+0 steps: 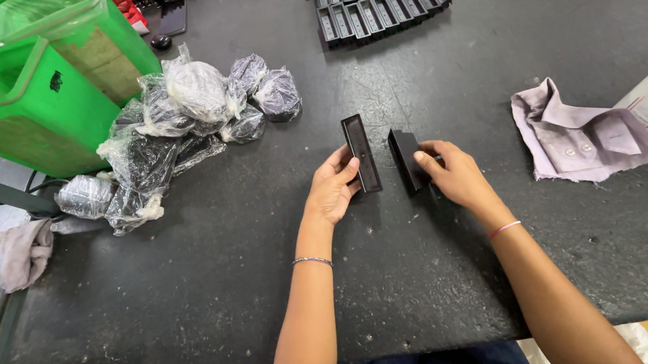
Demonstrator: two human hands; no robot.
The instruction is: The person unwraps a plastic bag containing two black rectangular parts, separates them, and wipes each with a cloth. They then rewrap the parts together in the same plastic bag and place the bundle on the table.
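Left hand point(333, 189): from my remote seat I see its grip closed on a flat black tray-like piece point(361, 153), thumb across the near edge and fingers behind, so the open, recessed face tilts up toward the camera where it can be looked over.
Right hand point(453, 174): its grip is wrapped round a black block-shaped part point(405, 159), fingertips on the top edge; the block stands on its lower edge on the table, which I judge steadies it while the other piece is lifted.
Relation of the two parts: side by side, just apart, not touching; their long sides run nearly parallel, as if held for matching one to the other.
Table point(197, 299): dark, speckled, scuffed; both forearms reach over its near edge, so the work sits in the middle within easy reach.
Lilac cloth point(580, 137): a crumpled shirt-like piece lying to the right, near the right hand, handy for wiping, I would guess.
Plastic-wrapped bundles point(188, 123): a heap of dark goods in clear bags at left, well apart from the hands.
Green bins point(39, 101): two, stacked at the far left edge beside the heap.
Black moulded trays point(381, 9): a row at the far edge, seemingly parts of the same kind, though too small to tell for sure.
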